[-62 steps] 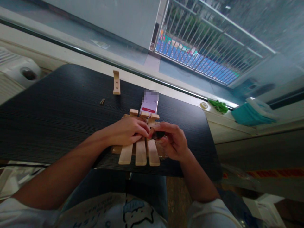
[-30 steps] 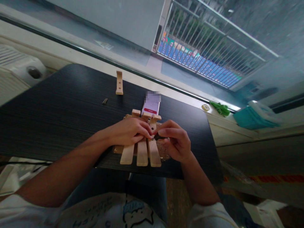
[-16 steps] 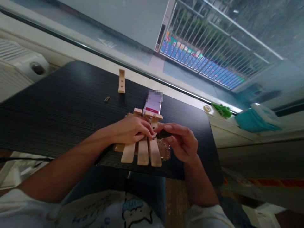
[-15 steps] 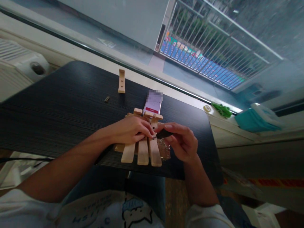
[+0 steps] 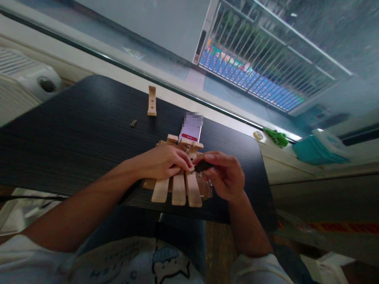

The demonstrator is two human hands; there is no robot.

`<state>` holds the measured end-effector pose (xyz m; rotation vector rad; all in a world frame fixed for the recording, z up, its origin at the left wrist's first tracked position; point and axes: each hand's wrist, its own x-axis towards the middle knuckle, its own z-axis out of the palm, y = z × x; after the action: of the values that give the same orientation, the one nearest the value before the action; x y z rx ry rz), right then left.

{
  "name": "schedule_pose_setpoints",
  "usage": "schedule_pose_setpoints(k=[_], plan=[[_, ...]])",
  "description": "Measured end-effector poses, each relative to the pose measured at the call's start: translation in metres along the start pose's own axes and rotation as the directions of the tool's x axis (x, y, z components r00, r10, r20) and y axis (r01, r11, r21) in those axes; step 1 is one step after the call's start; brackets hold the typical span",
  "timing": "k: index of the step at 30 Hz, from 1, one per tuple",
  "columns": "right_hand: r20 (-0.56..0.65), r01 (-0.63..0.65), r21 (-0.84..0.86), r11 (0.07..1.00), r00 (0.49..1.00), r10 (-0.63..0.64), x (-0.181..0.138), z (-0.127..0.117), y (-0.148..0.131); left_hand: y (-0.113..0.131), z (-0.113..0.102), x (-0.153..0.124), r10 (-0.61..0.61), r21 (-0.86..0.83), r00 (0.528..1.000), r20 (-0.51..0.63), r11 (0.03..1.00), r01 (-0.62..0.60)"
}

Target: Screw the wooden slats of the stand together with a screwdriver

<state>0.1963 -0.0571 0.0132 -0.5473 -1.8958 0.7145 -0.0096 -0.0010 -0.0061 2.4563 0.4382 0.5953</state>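
A wooden slat assembly (image 5: pixel 177 191) of three parallel strips lies on the black table (image 5: pixel 74 138) near its front edge. My left hand (image 5: pixel 161 161) rests on top of the slats with fingers curled, pressing them down. My right hand (image 5: pixel 225 175) pinches a small dark tool (image 5: pixel 203 165) whose tip points at the right slat, just beside my left fingertips. A clear plastic bag (image 5: pixel 205 189) of small parts lies under my right hand.
A phone (image 5: pixel 191 132) with a lit screen lies just beyond the slats. A loose wooden piece (image 5: pixel 152 101) and a small screw (image 5: pixel 134 123) lie farther back left. Green cloth (image 5: pixel 275 138) and a teal item (image 5: pixel 316 148) sit on the sill at right.
My right hand has shifted slightly right and up with the dark tool, then settled back toward the slats. My left hand stays on the slats.
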Motion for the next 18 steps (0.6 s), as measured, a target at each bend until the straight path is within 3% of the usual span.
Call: schedule_pose_setpoints(k=[6, 18], plan=[[-0.051, 0.005, -0.023, 1.000, 0.999, -0.006, -0.0009, 0.0006, -0.0008, 0.0004, -0.0004, -0.0002, 0.011, 0.018, 1.000, -0.007, 1.000, -0.011], [-0.014, 0.101, -0.124, 0.987, 0.995, -0.104, 0.0030, 0.0041, -0.0021, 0.0015, -0.0012, 0.0009, -0.012, -0.026, 1.000, 0.027, 1.000, 0.012]])
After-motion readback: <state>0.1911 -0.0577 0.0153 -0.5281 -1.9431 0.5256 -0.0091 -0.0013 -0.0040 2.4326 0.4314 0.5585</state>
